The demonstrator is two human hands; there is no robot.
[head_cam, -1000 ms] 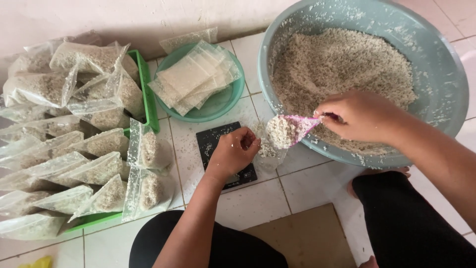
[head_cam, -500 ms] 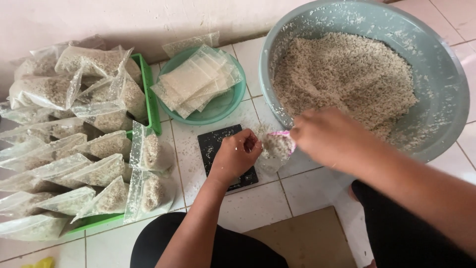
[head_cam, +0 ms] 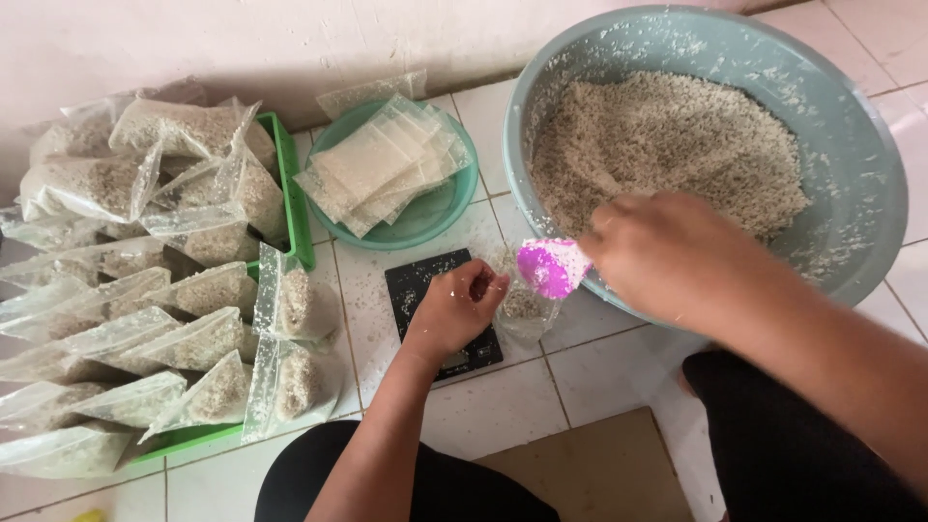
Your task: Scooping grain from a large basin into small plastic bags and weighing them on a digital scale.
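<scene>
Both forearms were bare, with no sleeve visible up to the frame's edge, and neither wrist carried a watch, band or bracelet. No ring showed on the fingers. The left hand (head_cam: 452, 311) was flecked with pale grain fragments across the knuckles and fingers; the right hand (head_cam: 667, 253) bore a few similar specks. The legs were clothed in plain black fabric (head_cam: 802, 435), without visible seams, print or pattern, covering both thighs. Part of a bare foot (head_cam: 682, 383) showed beside the right leg.
</scene>
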